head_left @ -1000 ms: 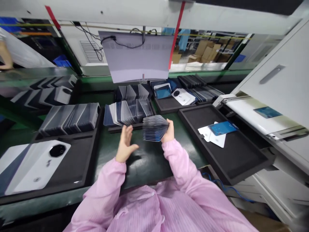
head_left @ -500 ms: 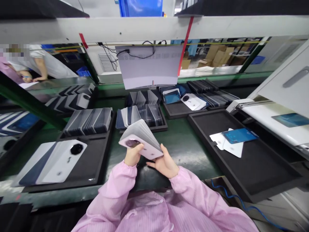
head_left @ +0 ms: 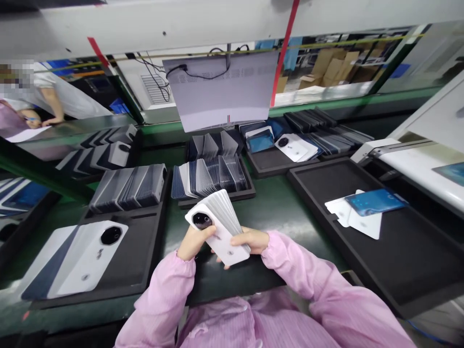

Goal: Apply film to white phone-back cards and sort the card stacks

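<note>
Both my hands grip a fanned stack of white phone back covers (head_left: 220,223) above the green bench. The top cover shows a round black camera ring. My left hand (head_left: 192,241) holds the stack's near left edge, thumb just under the ring. My right hand (head_left: 250,240) supports the stack from below and from the right, fingers curled under it. Behind the stack, a black tray (head_left: 213,195) holds rows of upright covers.
A black tray (head_left: 119,261) on the left carries flat white covers (head_left: 87,256) and a row of standing ones (head_left: 128,186). On the right, a large black tray (head_left: 366,270) holds a blue film sheet (head_left: 373,202). A hanging paper sheet (head_left: 224,89) faces me. Another person stands far left.
My right hand brought the stack off the tray toward me and my left hand took hold of it. The stack turned so its top cover faces up.
</note>
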Demonstrator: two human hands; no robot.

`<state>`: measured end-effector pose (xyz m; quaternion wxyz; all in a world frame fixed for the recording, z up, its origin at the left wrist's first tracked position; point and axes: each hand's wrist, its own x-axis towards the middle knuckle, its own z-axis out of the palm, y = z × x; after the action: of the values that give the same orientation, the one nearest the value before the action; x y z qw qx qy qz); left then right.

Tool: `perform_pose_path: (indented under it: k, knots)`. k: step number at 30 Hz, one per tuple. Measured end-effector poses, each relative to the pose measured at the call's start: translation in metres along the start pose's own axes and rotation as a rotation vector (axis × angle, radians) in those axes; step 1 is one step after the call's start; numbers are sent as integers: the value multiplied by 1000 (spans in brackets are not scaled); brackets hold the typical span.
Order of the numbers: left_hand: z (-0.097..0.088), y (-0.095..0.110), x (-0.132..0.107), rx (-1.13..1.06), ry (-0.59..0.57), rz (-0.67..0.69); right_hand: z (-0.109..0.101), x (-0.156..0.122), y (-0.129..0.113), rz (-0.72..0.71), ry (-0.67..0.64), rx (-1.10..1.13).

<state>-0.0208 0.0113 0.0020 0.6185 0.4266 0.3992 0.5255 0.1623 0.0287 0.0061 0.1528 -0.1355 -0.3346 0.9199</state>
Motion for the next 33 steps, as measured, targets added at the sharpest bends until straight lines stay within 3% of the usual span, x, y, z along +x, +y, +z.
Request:
perform_pose_path:
  k: [6, 10, 13, 22, 28, 33]
  knots:
    - [10, -3, -11, -307, 189, -86, -3, -8, 17, -1, 48, -8]
    - [11, -1, -11, -393, 263, -147, -3, -11, 13, 28, 8, -49]
    - [9, 0, -9, -409, 263, -194, -5, -14, 5, 11, -73, -161]
    - [11, -1, -9, -430, 182, -183, -6, -21, 1, -140, -4, -523]
    - [3, -13, -6, -505, 281, -246, 4, -23, -10, -99, -92, -344]
    - [-6, -28, -5, -558, 426, -305, -5, -25, -3, -13, 39, -87]
